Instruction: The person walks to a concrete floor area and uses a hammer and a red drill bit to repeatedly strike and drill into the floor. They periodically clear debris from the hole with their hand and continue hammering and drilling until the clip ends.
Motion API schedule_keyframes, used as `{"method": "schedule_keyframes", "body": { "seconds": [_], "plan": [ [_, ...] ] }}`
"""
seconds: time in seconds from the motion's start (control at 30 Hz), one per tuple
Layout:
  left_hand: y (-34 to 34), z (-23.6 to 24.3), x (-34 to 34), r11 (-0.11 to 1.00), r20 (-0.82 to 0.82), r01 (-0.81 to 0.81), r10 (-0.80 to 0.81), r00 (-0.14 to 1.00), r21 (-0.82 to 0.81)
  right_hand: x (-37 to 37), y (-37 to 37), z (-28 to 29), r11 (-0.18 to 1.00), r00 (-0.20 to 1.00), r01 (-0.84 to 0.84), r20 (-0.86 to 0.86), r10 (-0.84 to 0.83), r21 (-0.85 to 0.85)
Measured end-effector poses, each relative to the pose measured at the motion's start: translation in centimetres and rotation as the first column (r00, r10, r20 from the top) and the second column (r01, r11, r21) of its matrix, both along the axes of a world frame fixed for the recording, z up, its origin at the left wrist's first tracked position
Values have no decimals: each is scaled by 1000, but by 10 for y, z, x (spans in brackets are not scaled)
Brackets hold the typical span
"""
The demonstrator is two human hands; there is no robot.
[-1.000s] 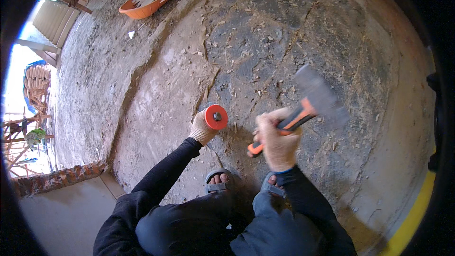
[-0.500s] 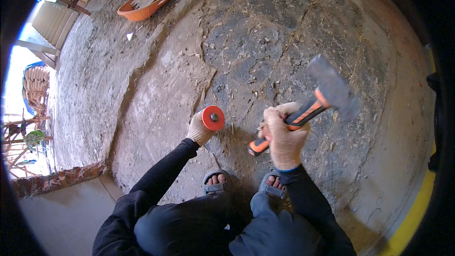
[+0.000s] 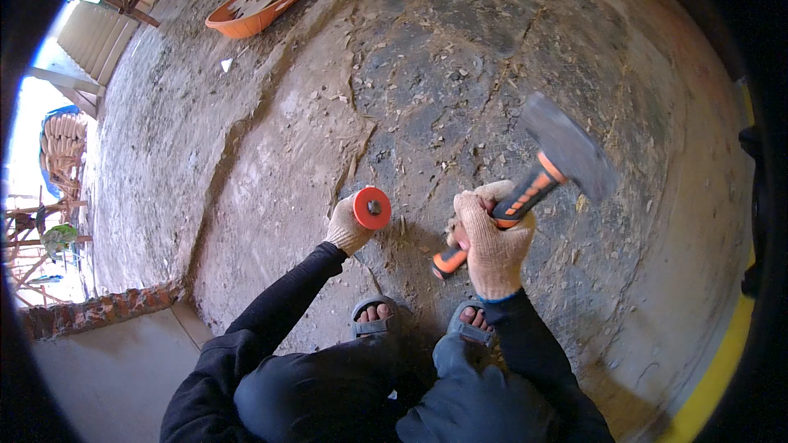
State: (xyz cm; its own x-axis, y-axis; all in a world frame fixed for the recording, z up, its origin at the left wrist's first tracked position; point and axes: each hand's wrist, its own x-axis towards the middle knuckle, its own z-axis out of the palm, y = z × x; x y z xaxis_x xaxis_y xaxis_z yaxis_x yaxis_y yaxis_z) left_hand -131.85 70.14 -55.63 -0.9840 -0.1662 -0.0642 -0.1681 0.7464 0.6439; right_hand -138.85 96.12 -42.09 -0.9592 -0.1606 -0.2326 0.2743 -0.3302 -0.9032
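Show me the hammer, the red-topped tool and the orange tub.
Hammer [image 3: 570,148]: head camera, on its dark metal head.
Red-topped tool [image 3: 362,210]: head camera, on its red top, left of centre.
Orange tub [image 3: 245,27]: head camera, on its outer wall.

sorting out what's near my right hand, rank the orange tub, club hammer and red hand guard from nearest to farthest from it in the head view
1. Club hammer: gripped in the right hand, so touching it.
2. Red hand guard: to the left, at the left hand.
3. Orange tub: well beyond both, upper left.
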Motion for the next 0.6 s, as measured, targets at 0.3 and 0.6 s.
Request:
{"method": "schedule_keyframes", "body": {
  "seconds": [0.3, 0.6],
  "plan": [
    [1, 0, 5, 999, -29, 12, -13, 1000, -36, 39, 5, -44, 633, 880, -471, 274, 389, 614],
    [1, 3, 3, 999, 67, 15, -11, 998, -51, 28, -15, -23, 977, 984, -106, 159, 76, 184]
  ]
}}
